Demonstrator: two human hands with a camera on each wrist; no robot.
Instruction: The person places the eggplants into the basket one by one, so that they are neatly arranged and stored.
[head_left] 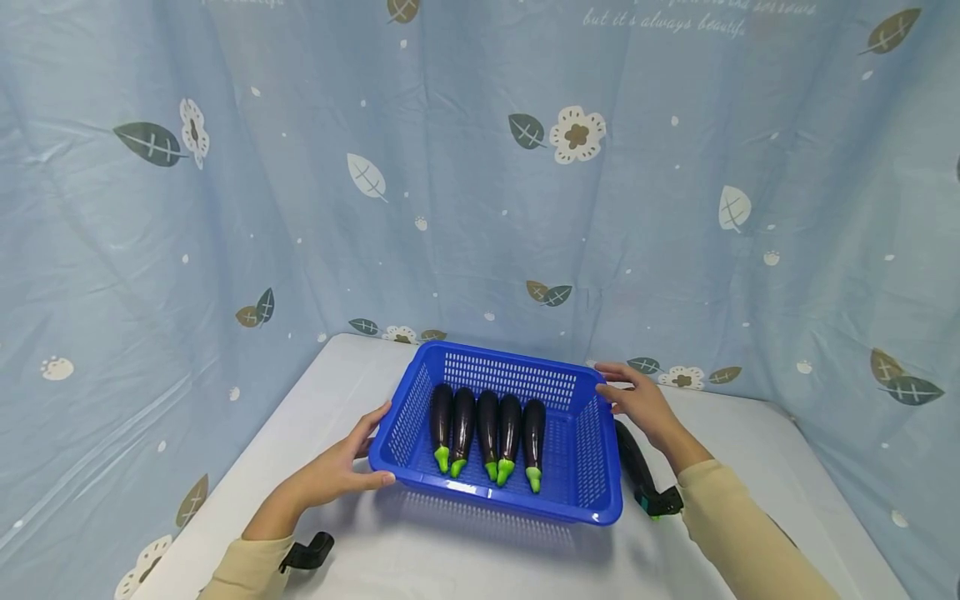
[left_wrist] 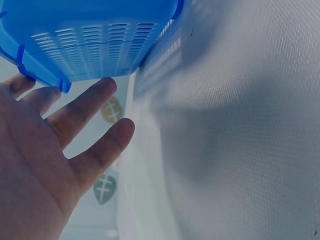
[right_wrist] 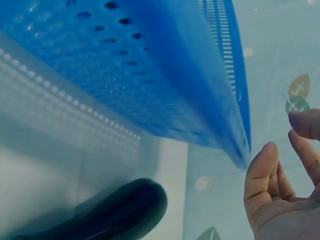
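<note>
A blue plastic basket [head_left: 495, 492] with slotted walls holds several dark eggplants [head_left: 487, 425], side by side with green stems toward me. In the right wrist view the basket's underside [right_wrist: 90, 55] shows above the table. My left hand [head_left: 337, 471] holds the near left corner, thumb along the front and fingers against the left rim. In the left wrist view two lower fingers [left_wrist: 102, 155] stretch out free of the basket. My right hand [head_left: 645, 404] grips the far right corner of the rim, fingertips right at its edge.
Another eggplant [head_left: 633, 454] lies on the white table [head_left: 345, 375] right of the basket, partly behind my right forearm. Black wrist cameras [head_left: 307, 552] sit below both hands. A blue patterned curtain [head_left: 480, 208] hangs behind the table and along its left side.
</note>
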